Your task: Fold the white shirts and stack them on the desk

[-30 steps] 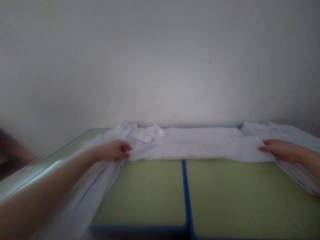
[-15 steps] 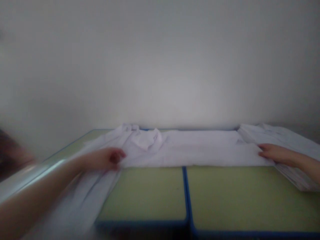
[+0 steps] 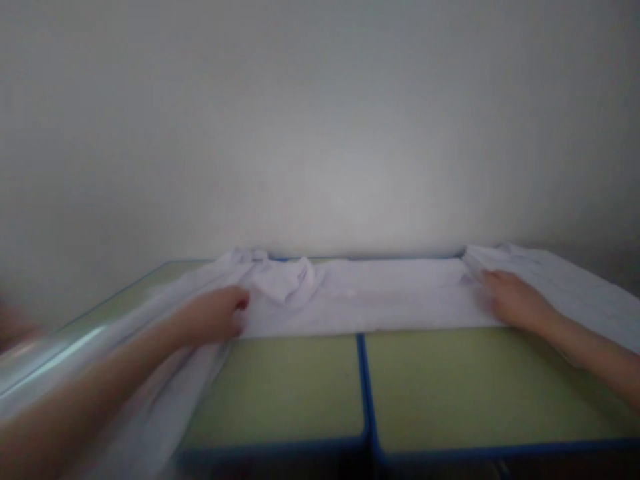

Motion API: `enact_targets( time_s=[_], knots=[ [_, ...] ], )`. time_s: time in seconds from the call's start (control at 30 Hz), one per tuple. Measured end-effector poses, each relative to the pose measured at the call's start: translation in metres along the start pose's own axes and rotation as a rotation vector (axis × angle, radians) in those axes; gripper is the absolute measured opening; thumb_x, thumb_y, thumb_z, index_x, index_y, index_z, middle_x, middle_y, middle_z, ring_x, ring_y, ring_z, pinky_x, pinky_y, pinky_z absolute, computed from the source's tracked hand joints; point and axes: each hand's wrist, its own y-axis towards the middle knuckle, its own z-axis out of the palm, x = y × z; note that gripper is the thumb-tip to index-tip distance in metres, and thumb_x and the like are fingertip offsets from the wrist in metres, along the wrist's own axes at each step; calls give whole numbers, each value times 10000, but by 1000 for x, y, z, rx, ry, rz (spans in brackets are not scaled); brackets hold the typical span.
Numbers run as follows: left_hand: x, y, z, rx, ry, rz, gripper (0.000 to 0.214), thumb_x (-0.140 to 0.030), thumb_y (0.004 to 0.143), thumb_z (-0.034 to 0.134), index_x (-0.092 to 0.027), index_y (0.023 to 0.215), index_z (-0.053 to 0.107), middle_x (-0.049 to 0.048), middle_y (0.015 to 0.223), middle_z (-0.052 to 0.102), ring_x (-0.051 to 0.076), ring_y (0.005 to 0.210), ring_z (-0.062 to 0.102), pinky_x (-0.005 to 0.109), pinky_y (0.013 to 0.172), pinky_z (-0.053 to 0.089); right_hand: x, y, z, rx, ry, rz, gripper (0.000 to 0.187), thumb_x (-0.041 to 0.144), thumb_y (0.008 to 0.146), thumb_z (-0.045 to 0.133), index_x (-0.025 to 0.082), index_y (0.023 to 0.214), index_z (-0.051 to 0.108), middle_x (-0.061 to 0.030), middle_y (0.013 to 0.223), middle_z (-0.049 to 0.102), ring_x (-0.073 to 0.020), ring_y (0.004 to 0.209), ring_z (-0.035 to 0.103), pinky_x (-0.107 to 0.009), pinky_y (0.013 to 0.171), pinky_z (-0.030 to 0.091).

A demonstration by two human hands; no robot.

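No lettering, label, brand, number or sign can be read anywhere in this dim, slightly blurred view from the head camera.
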Motion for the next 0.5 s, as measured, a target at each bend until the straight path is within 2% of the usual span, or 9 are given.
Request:
enact_targets(
  time_s=[0.07,0.17,0.2,0.27,0.3,0.37,0.43,0.5],
  knots=[
    [-46,1,-3,-69,-73,220,315,-336,706,547,-205,978,637,79,1096,633,262,1014,562,363,911,394,44,1,0,19,25,-205,467,196,774,489,65,1219,544,-213,1239,526,-298,1147,491,-420,1021,349],
    [-119,13,9,23,-248,579,453,-337,853,421,-288,1296,501,13,1427,401,221,1296,372,334,1082,276,116,-2,8,40,139,-394,522,360,879,401,81,1316,468,-185,1385,406,-278,1295,363,-431,1078,291],
    [-139,21,16,65,-270,647,511,-314,864,406,-299,1375,406,3,1464,335,204,1337,311,327,1107,244,137,-4,12,65,168,-445,558,398,892,381,88,1353,427,-174,1424,354,-276,1330,309,-441,1089,273],
    [-166,37,33,53,-291,661,543,-285,874,387,-303,1415,336,-7,1474,306,198,1363,258,340,1129,211,165,-8,20,123,210,-510,617,453,903,351,93,1404,356,-161,1464,274,-275,1364,234,-456,1106,235],
    [-173,45,41,37,-282,652,543,-290,880,384,-282,1420,333,5,1478,294,211,1373,230,359,1135,196,172,-10,23,153,224,-527,642,478,903,343,98,1420,326,-156,1473,246,-276,1370,214,-460,1111,221],
    [-174,56,54,11,-252,637,545,-334,891,389,-244,1426,331,31,1490,253,247,1383,187,394,1138,176,170,-13,29,203,234,-529,686,528,898,333,113,1441,280,-144,1483,211,-275,1374,196,-466,1118,197],
    [-163,60,60,7,-227,645,583,-396,887,414,-244,1439,300,35,1505,194,277,1387,155,419,1136,171,149,-16,33,232,222,-499,711,566,889,324,137,1451,254,-127,1489,189,-274,1376,185,-474,1120,182],
    [-144,56,62,7,-218,669,608,-426,884,428,-284,1450,254,7,1514,152,279,1389,139,419,1136,173,115,-18,35,247,194,-438,696,575,892,300,168,1454,248,-102,1492,186,-266,1376,184,-478,1119,179]
  ],
)
